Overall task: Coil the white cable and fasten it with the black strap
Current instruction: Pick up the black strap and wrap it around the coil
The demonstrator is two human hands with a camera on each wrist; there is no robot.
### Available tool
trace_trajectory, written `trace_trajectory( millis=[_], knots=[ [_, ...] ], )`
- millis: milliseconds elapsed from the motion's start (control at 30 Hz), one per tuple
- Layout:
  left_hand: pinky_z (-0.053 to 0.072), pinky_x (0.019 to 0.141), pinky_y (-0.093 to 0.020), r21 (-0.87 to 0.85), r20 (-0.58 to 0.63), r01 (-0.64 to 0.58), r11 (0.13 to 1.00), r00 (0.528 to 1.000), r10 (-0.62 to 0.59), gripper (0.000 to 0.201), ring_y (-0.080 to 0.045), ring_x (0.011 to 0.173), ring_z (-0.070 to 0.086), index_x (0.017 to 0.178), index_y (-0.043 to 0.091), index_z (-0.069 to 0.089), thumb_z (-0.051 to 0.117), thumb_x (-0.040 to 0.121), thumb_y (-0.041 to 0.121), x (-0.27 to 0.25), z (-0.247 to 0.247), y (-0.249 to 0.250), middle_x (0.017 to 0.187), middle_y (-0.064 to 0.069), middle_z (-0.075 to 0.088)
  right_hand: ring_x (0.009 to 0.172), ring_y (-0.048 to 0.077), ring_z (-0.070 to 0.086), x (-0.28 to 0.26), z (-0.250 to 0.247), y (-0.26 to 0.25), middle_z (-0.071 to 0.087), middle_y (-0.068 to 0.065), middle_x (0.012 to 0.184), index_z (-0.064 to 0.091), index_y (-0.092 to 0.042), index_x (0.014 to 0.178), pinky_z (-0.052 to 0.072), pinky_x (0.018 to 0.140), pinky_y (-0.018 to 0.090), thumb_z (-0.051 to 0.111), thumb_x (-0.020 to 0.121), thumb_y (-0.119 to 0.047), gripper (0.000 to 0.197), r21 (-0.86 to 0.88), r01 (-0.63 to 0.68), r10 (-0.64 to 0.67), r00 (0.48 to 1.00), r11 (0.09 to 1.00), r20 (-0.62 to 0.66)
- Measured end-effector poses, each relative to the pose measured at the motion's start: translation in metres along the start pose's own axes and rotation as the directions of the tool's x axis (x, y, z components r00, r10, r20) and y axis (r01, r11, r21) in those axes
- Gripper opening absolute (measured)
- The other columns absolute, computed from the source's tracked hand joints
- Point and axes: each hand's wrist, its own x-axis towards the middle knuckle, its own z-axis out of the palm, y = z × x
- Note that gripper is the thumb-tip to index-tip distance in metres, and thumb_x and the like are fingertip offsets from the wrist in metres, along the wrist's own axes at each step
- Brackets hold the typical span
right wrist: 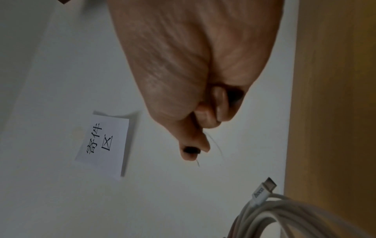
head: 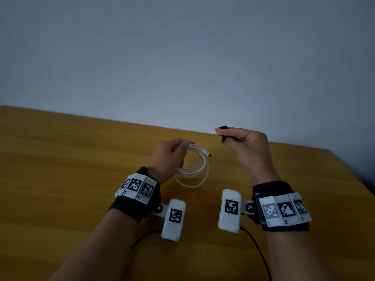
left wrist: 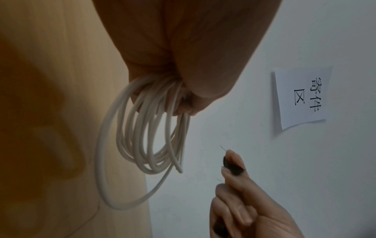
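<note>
From the head view, the left hand [head: 170, 154] grips the top of the white cable [head: 195, 167], fingers curled around the gathered loops; the coil hangs from the fist toward 5 o'clock above the wooden table [head: 60, 179], one plug jutting out at 3 o'clock. The right hand [head: 246, 145] is raised, wrist bent back, thumb and forefinger pinching the black strap [head: 224, 136], apart from the coil at its 2 o'clock. The coiling looks done, so the step in hand is probably the fastening: best to keep the loops bunched tight in the fist, lead the strap through the coil's opening beside the fingers, and wrap it snugly before letting go. In the left wrist view, the curled fingers [left wrist: 183, 103] clamp several loops together, one wider loop sagging loose toward 6 o'clock; that one should be gathered in first. The strap shows between the right fingertips at 5 o'clock. In the right wrist view, thumb and forefinger squeeze the strap's end, the other fingers [right wrist: 220, 107] folded in on the rest of it; the cable's plug [right wrist: 264, 189] lies at 5 o'clock, and a paper note [right wrist: 102, 143] is on the wall.
</note>
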Motion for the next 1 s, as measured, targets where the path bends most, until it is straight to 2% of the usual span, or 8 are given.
trace_trajectory(
  millis=[67,133,200,333,533,700,833,1000],
  knots=[
    [0.043,0.061,-0.037,-0.004,0.002,0.002,1.0,1.0,-0.002,0.027,-0.013,0.053,0.045,0.113,0.014,0.07,0.047,0.103,0.025,0.0,0.0,0.0,0.069,-0.001,0.049,0.062,0.007,0.059,0.0,-0.001,-0.002,0.068,-0.016,0.063,0.084,-0.018,0.102,0.045,0.061,0.012,0.066,0.093,-0.008,0.022,0.043,-0.048,0.046,0.998,0.998,0.038],
    [0.043,0.061,-0.036,-0.005,0.004,0.001,1.0,1.0,-0.001,0.028,-0.013,0.053,0.045,0.113,0.012,0.07,0.047,0.103,0.024,0.0,0.0,0.0,0.069,-0.001,0.049,0.056,0.011,0.043,0.0,-0.002,-0.002,0.053,-0.009,0.054,0.083,-0.016,0.1,0.038,0.058,0.023,0.069,0.094,-0.023,0.017,0.093,-0.087,0.081,0.994,0.992,0.071],
    [0.043,0.06,-0.036,-0.005,0.003,-0.001,1.0,1.0,0.001,0.028,-0.013,0.053,0.045,0.113,0.012,0.07,0.047,0.103,0.024,0.0,0.0,0.0,0.068,-0.001,0.049,0.058,0.0,0.057,0.0,0.0,-0.001,0.066,-0.015,0.065,0.082,-0.014,0.106,0.047,0.067,0.018,0.075,0.092,-0.028,0.021,0.074,-0.061,0.057,0.997,0.995,0.054],
    [0.043,0.06,-0.037,-0.002,0.002,-0.005,1.0,1.0,0.005,0.026,-0.014,0.054,0.046,0.11,0.015,0.071,0.047,0.103,0.025,0.0,0.0,-0.001,0.068,0.0,0.05,0.106,0.0,0.072,-0.002,0.003,0.001,0.08,-0.007,0.108,0.082,-0.015,0.106,0.056,0.097,0.021,0.077,0.088,-0.005,0.021,0.096,-0.021,0.019,1.0,0.995,0.02],
    [0.043,0.06,-0.037,-0.014,0.008,-0.006,1.0,1.0,0.006,0.026,-0.013,0.052,0.044,0.11,0.015,0.07,0.047,0.103,0.025,0.001,0.0,-0.002,0.068,0.0,0.049,0.108,0.002,0.072,-0.001,0.002,0.002,0.08,-0.008,0.107,0.082,-0.019,0.1,0.055,0.096,0.019,0.074,0.087,0.006,0.029,0.15,-0.015,0.012,1.0,0.989,0.021],
    [0.042,0.061,-0.039,-0.04,0.018,-0.016,0.999,1.0,0.017,0.027,-0.012,0.052,0.044,0.111,0.013,0.071,0.047,0.103,0.025,0.001,0.001,-0.003,0.067,0.001,0.048,0.074,0.015,0.07,-0.001,0.003,-0.002,0.08,0.003,0.102,0.075,-0.015,0.121,0.054,0.061,0.023,0.068,0.098,-0.015,0.024,0.143,-0.114,0.096,0.988,0.983,0.124],
    [0.04,0.061,-0.038,-0.065,0.05,-0.051,0.997,0.997,0.055,0.027,-0.011,0.051,0.043,0.109,0.014,0.071,0.047,0.103,0.024,0.001,0.001,-0.005,0.061,0.01,0.047,0.103,0.024,0.075,-0.003,0.008,0.0,0.077,0.011,0.116,0.068,0.0,0.127,0.064,0.076,0.034,0.053,0.102,0.004,0.029,0.28,-0.186,0.121,0.964,0.942,0.235],
    [0.041,0.062,-0.04,-0.067,0.071,-0.089,0.994,0.993,0.094,0.024,-0.013,0.054,0.044,0.105,0.024,0.071,0.048,0.103,0.024,0.002,0.003,-0.006,0.061,0.012,0.049,0.108,0.022,0.074,-0.002,0.009,-0.003,0.075,0.006,0.123,0.068,-0.009,0.128,0.061,0.091,0.036,0.057,0.099,0.007,0.035,0.248,-0.18,0.09,0.938,0.952,0.335]
  ],
)
